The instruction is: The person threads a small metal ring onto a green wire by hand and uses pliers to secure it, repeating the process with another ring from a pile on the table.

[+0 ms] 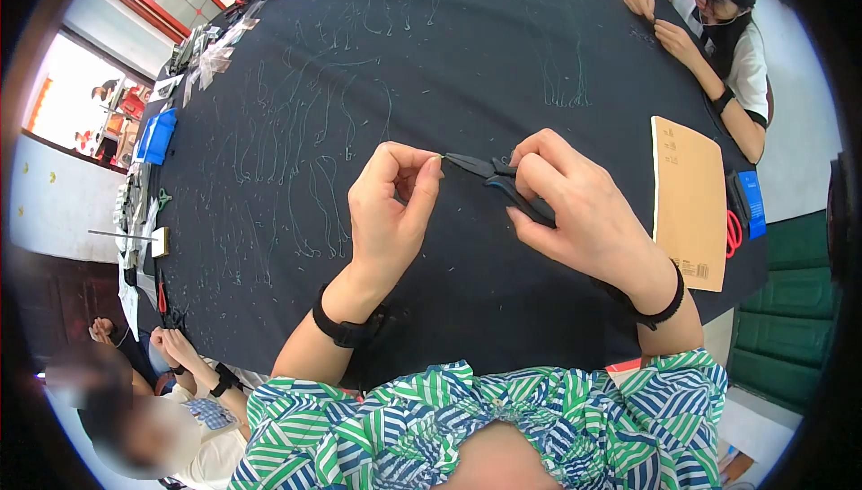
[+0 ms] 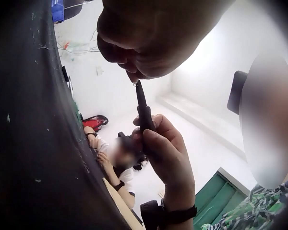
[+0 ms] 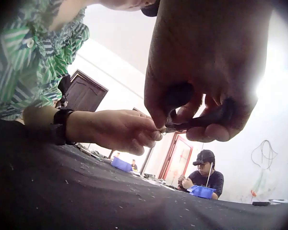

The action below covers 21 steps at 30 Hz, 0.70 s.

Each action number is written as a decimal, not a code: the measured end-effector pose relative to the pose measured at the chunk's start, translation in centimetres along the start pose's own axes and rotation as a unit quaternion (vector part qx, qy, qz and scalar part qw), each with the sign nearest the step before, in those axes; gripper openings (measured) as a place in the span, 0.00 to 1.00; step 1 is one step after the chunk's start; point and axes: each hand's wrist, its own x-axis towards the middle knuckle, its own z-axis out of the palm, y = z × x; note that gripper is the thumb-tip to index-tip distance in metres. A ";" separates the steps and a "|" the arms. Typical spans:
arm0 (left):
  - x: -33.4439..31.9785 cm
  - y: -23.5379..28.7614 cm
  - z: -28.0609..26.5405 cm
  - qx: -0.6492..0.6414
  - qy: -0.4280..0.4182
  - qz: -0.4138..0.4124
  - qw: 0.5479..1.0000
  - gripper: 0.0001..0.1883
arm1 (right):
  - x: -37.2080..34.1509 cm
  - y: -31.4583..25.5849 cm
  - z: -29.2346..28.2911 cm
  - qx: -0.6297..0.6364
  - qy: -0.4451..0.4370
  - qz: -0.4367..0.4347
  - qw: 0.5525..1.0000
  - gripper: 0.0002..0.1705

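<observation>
My right hand (image 1: 579, 207) grips black needle-nose pliers (image 1: 471, 165) with blue trim on the handles. Their narrow jaws point left, tips right at the fingertips of my left hand (image 1: 391, 212). Between its thumb and index finger, the left hand pinches a tiny metal ring (image 3: 164, 132), mostly hidden by the fingers. In the left wrist view, the pliers (image 2: 143, 108) reach up from the right hand (image 2: 168, 148) to the left hand (image 2: 144, 38). Both hands are raised over the black cloth (image 1: 485, 310) in the right wrist view.
Thin dark green cords (image 1: 310, 122) and tiny scraps are spread over the cloth. A brown notebook (image 1: 690, 207) lies at the right beside red-handled scissors (image 1: 734, 234). Blue bins (image 1: 157, 135) stand at the far left edge. Other people sit around the table.
</observation>
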 end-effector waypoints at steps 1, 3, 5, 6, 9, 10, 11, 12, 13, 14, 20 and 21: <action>0.0 0.0 0.0 0.012 0.005 0.002 1.000 0.03 | -0.1 0.1 0.0 -0.012 0.010 0.008 1.000 0.14; 0.1 -0.2 -0.4 0.037 0.015 0.008 0.999 0.03 | -0.2 0.6 -0.1 -0.036 0.030 0.022 0.999 0.13; 0.2 -0.5 -1.3 0.053 0.033 0.013 0.998 0.03 | -0.3 1.4 -0.8 -0.081 0.052 0.052 0.994 0.13; 0.3 -0.6 -1.7 0.062 0.041 0.019 0.997 0.03 | -0.3 1.8 -1.4 -0.096 0.069 0.073 0.990 0.13; 0.5 -0.7 -2.6 0.048 0.071 0.016 0.996 0.03 | -0.4 3.0 -2.7 -0.122 0.128 0.109 0.978 0.13; 0.4 -0.7 -2.8 0.028 0.076 0.004 0.997 0.03 | -0.5 3.2 -3.1 -0.130 0.140 0.117 0.975 0.13; 0.5 -0.5 -3.0 0.018 0.078 0.003 0.997 0.03 | -0.6 3.5 -3.5 -0.137 0.150 0.127 0.971 0.13; 0.5 -0.3 -3.1 0.008 0.081 -0.001 0.997 0.03 | -0.8 3.7 -3.8 -0.145 0.157 0.137 0.967 0.13; 0.5 -0.2 -3.3 -0.002 0.085 -0.007 0.996 0.03 | -0.9 4.2 -4.1 -0.154 0.167 0.148 0.963 0.13; 0.4 -0.3 -3.6 -0.017 0.088 -0.007 0.996 0.03 | -0.8 4.6 -4.2 -0.164 0.176 0.158 0.958 0.13; 0.0 0.2 -5.2 -0.044 0.117 -0.010 0.992 0.04 | -0.9 6.7 -5.1 -0.201 0.213 0.199 0.935 0.14; -0.1 0.3 -5.3 -0.045 0.122 -0.012 0.991 0.04 | -1.0 7.0 -5.2 -0.198 0.211 0.204 0.935 0.14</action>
